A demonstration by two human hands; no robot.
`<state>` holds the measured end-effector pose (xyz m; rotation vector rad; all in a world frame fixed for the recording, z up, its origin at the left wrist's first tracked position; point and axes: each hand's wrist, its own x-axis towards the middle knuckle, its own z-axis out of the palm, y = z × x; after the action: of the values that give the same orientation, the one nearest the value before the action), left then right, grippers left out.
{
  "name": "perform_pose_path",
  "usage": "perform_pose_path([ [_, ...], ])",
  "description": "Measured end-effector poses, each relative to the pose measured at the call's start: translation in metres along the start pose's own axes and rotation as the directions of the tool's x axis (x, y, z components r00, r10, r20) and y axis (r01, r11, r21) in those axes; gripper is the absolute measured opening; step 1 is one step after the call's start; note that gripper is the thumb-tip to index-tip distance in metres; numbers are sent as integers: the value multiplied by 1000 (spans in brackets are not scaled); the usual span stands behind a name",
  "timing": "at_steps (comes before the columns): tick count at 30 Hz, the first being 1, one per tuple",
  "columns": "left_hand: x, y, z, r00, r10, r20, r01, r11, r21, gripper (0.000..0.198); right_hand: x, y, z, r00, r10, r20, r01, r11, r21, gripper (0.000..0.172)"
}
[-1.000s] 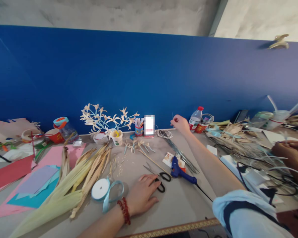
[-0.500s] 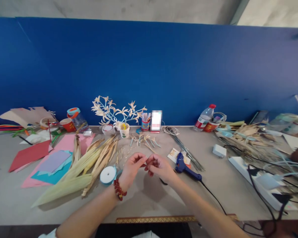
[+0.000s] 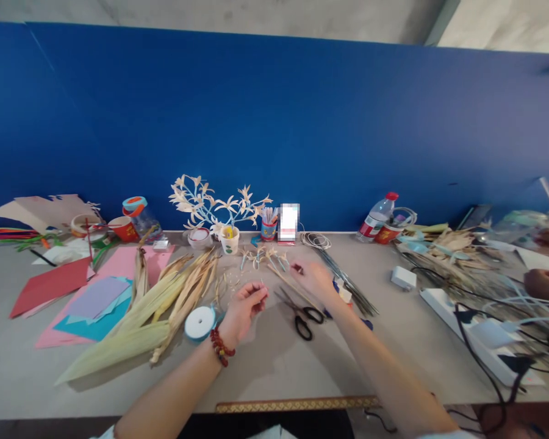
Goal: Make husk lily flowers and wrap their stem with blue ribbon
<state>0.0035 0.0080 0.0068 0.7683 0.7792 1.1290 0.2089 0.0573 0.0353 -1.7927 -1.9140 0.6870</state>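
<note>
On the table (image 3: 274,377), red paper (image 3: 50,289) is laid far to the left of the scissors (image 3: 303,328), and purple paper (image 3: 99,297) is stacked on blue and pink sheets a little closer to them. Corn husks (image 3: 139,350) are spread nearer the scissors, and a ribbon roll (image 3: 200,322) is set flat between these husks and the scissors. Beyond and left of the scissors, pale flowers on blue stems (image 3: 201,204) are stood up by a small white cup (image 3: 229,245). Just left of the scissors, a thin pale piece (image 3: 262,282) seems to be pinched by the left hand (image 3: 242,310), thumb and forefinger brought together; it is too small to be told more exactly. Loose flowers (image 3: 258,259) are laid beyond the scissors, with a phone (image 3: 288,223) propped farther back. The right hand (image 3: 310,275) is held just beyond the scissors, near the loose flowers; its grip is blurred, so whether anything is held cannot be told. Right of the scissors, a blue glue gun (image 3: 366,324) is mostly hidden by the right forearm, and grey wires (image 3: 354,286) are bundled alongside.
</note>
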Motion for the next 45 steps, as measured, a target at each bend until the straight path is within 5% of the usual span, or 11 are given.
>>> perform_pose_path([
  [4,-2,-2,-5,998,-30,48,32,999,-38,28,46,10,-2,995,90,-44,-96,982,-162,18],
  [8,-3,-5,-10,998,-38,49,39,999,-33,28,62,12,7,991,122,-57,-130,975,-180,26],
  [11,-2,-6,-11,999,-26,31,27,999,-32,28,53,9,3,992,97,-82,-105,989,-101,16],
  [17,-7,-9,-5,1000,-7,22,6,999,43,28,-2,-14,13,999,-35,-3,35,970,239,29],
  [18,-9,-10,-3,999,-7,37,5,999,49,28,-10,-19,18,998,-58,16,48,931,361,31],
  [22,-13,-11,1,997,7,71,-12,998,64,29,-27,-31,36,991,-114,73,-1,532,847,38],
  [34,-17,-3,5,994,0,114,-31,964,265,31,-26,-17,43,985,-143,96,-18,470,883,34],
  [45,-18,-5,3,996,24,82,-46,958,284,25,-32,-22,47,987,-150,53,6,370,929,27],
])
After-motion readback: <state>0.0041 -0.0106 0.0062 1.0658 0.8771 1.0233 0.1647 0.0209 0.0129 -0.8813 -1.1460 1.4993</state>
